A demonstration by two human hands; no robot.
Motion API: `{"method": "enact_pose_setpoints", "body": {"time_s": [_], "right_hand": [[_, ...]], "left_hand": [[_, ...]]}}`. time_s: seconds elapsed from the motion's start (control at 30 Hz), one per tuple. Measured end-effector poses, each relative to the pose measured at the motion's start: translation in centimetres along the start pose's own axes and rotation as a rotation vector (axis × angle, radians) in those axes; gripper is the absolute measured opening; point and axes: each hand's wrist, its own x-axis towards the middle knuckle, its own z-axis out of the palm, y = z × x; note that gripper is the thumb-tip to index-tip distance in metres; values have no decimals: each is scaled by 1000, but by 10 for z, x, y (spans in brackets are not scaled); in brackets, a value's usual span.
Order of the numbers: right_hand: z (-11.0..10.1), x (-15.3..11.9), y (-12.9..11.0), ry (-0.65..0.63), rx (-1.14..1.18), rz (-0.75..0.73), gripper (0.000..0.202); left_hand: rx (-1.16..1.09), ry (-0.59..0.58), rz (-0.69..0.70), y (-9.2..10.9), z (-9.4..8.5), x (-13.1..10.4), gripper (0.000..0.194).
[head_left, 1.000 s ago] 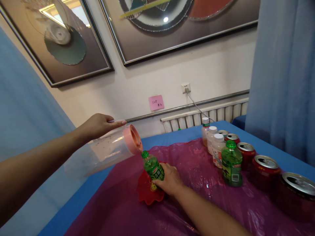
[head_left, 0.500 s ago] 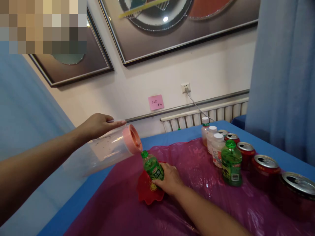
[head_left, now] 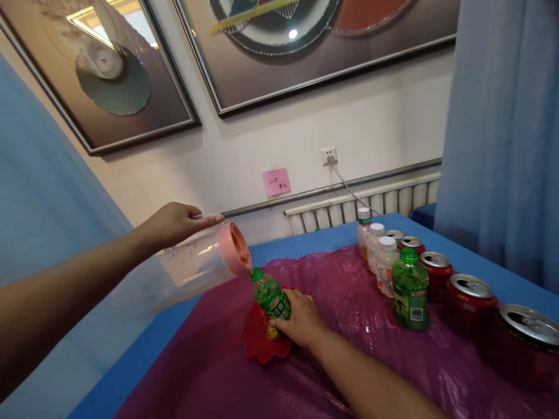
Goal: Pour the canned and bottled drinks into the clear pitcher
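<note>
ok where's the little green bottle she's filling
In the right hand, tilted over the red dish, mouth under the pitcher spout.

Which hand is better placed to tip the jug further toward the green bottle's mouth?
Left. The left hand grips the clear jug, tilted with its pink rim just above the green bottle. The right hand is wrapped around that bottle over the red dish, steadying it.

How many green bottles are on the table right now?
2: one green bottle tilted in the right hand over the red dish, another standing among the cans.
</note>
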Motion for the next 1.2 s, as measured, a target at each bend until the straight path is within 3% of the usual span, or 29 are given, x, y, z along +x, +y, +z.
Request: {"method": "enact_pose_setpoints", "body": {"time_s": [1.2], "right_hand": [[-2,-1,-2,-12,-7,4,56]], "left_hand": [[5,5,5,5,-1,-2,61]]}}
